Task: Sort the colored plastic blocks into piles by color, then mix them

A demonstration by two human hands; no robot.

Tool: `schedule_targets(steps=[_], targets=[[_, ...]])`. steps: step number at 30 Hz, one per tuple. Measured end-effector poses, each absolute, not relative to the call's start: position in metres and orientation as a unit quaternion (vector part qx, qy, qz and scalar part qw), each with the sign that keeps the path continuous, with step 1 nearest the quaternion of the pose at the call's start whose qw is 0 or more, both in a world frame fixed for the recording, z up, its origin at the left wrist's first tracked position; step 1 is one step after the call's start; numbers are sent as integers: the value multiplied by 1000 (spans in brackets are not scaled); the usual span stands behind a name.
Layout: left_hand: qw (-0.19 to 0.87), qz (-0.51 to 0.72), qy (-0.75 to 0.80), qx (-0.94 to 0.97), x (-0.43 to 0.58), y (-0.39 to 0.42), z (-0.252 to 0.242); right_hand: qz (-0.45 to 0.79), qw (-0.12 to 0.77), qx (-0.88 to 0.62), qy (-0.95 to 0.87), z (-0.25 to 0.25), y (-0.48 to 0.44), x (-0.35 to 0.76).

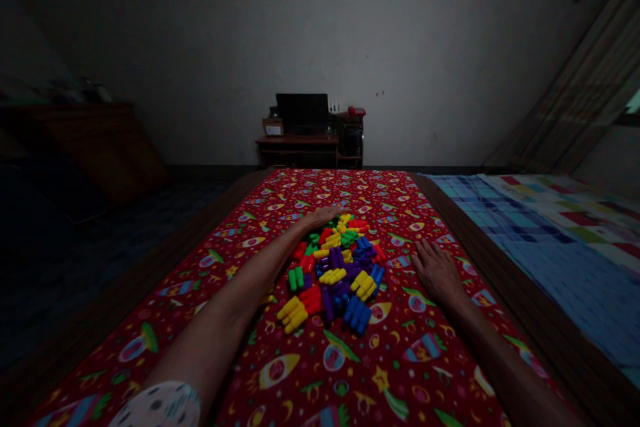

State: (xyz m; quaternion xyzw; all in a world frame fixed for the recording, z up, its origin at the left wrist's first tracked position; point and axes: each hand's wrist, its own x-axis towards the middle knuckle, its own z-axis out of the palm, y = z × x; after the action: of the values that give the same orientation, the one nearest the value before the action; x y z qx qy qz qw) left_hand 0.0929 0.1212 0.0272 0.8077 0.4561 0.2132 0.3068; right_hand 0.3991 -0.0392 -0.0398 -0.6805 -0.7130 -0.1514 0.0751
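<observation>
A heap of plastic building blocks (pixel 336 276) in yellow, red, green, blue and purple lies on a red patterned cloth (pixel 280 373). My left arm reaches along the heap's left side. At its far edge, my left hand (pixel 321 216) rests with fingers stretched to the right, against or just behind the green and yellow blocks; the fingertips are partly hard to make out. To the right of the heap, my right hand (pixel 437 269) lies flat on the cloth, fingers apart, with nothing in it. A gap of cloth separates it from the blocks.
Beyond the cloth's far end stands a low desk (pixel 300 141) with a dark monitor (pixel 302 113), a cardboard box (pixel 273 127) and a red telephone (pixel 356 111). A blue plaid bedspread (pixel 495 233) is at the right. On the left is a wooden cabinet (pixel 100 147).
</observation>
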Motion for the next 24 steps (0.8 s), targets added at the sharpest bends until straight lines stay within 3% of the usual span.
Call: schedule_targets(steps=[5,10,16,20,24], targets=[[341,138,340,866,113,93,32,-135,75,-690,-707,-38,-38,398],[308,94,263,909,109,65,47,-126,76,-692,-707,-35,-38,396],[184,245,462,832,29,9,40,-123,77,-696,-703,-26,-42,392],[142,204,590,768,-50,-52,2,-119,77,-700,-700,-24,-42,391],[143,144,589,782,-70,-93,-28,-117,77,-702,-698,-26,-40,391]])
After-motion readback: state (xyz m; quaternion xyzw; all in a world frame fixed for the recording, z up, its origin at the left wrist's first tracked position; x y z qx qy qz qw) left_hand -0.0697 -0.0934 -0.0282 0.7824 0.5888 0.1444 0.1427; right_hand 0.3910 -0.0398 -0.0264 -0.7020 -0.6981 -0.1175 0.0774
